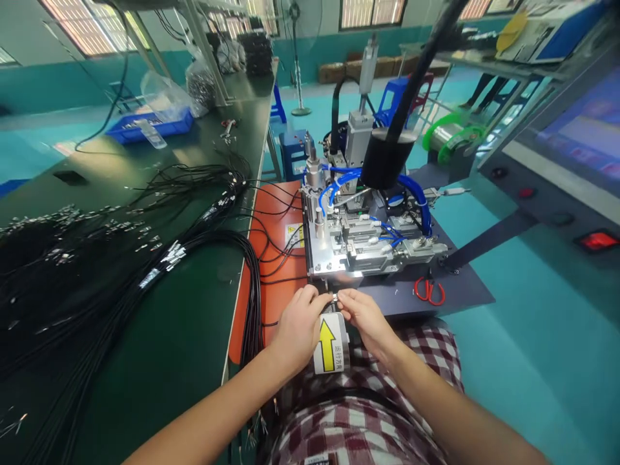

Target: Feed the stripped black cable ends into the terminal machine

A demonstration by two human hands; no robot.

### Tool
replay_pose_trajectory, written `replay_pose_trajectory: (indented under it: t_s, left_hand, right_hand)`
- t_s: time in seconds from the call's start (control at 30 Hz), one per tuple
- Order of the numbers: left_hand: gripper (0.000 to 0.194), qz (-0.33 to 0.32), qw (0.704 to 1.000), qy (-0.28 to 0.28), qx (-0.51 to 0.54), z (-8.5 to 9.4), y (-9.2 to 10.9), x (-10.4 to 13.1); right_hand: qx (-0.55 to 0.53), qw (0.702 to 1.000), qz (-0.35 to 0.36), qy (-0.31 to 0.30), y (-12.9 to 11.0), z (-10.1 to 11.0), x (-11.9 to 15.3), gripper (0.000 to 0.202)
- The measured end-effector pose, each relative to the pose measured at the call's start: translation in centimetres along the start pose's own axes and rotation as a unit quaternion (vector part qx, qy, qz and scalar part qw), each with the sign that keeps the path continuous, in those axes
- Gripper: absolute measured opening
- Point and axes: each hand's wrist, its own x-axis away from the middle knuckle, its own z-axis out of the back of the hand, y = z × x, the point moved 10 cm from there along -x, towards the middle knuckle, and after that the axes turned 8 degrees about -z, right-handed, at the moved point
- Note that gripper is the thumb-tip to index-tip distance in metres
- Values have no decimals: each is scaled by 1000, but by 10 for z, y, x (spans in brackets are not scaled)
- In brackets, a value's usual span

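So up ahead on my left there's a blue tray (177,128) with a clear plastic bag (162,92) by it. Further back I've got a standing fan (298,74), brown boxes (334,73) along the teal wall (327,46), plus a blue stool (393,95).

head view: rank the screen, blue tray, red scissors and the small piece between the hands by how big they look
Largest to smallest:
1. Screen, even cut off by the frame
2. Blue tray
3. Red scissors
4. Small piece

held piece (334,298): too small to tell | screen (581,129): blurred, cut off right
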Motion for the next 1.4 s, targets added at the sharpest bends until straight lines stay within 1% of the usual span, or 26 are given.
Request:
replay_pose_trajectory:
  t_s: [0.07,0.13,0.23,0.33,0.47,0.57,0.63,0.73,0.8,0.9,1.0,1.1,1.2,1.3,1.33,1.37,1.4]
  left_hand:
    - [42,19,999,37,12,7,-7,16]
    - [44,48,997,63,-15,12,-16,38]
    - [44,79,990,66,-101,14,-21,68]
    - [45,66,982,61,-164,14,-16,80]
    - [45,52,976,49,-207,14,-16,74]
    - [44,49,972,54,-223,16,-17,69]
    - [44,46,970,62,-229,18,-16,70]
    - [43,43,968,68,-236,19,-15,72]
    - [43,43,969,62,-236,18,-18,70]
    - [44,55,973,47,-220,17,-28,56]
    - [44,79,976,43,-198,15,-43,35]
    - [43,73,979,38,-186,16,-51,17]
    - [38,37,983,27,-178,27,-54,10]
    - [37,-12,986,15,-163,53,-62,13]
    - [38,-25,987,12,-159,62,-66,14]
    - [39,-41,987,3,-154,69,-69,15]
    - [40,-62,986,-11,-154,73,-71,15]
  right_hand:
    - [6,1000,6,0,-1,0,0,41]
    - [8,1000,11,4,-3,1,0,41]
    - [8,1000,14,8,-3,3,-1,40]
    - [7,1000,16,16,-3,5,-2,41]
    - [5,999,23,28,-5,5,-2,43]
    - [7,999,21,37,-7,9,0,44]
    - [3,998,16,58,-6,20,4,46]
    - [-14,994,17,110,-2,46,14,48]
    - [-14,992,21,127,2,61,22,47]
    - [-3,991,21,135,8,73,34,44]
    - [16,991,16,134,10,76,42,43]
    - [27,990,0,141,11,80,47,46]
    - [49,988,10,148,6,88,54,45]
    - [109,980,40,161,-6,93,67,35]
    - [141,975,53,166,-12,91,72,32]
    - [181,967,67,168,-18,85,78,28]
    - [232,955,88,163,-26,72,83,25]
